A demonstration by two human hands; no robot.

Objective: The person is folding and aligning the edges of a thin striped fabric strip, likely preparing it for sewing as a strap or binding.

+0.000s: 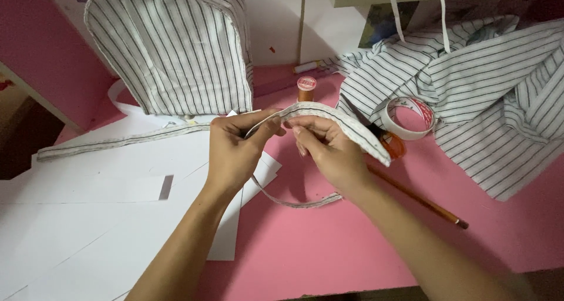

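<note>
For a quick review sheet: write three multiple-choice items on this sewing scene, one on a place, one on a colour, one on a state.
1. Where does the thread spool stand?
A. on the white paper
B. on the pink table, behind the hands
C. inside the tape roll

2. What colour is the table?
A. pink
B. green
C. grey

3. How is the striped fabric strip held?
A. lying untouched
B. by the left hand alone
C. pinched by both hands

Answers:
1 B, it stands upright on the pink top beyond the fingers.
2 A, the bare surface is pink.
3 C, the left hand and right hand both grip it.
</note>
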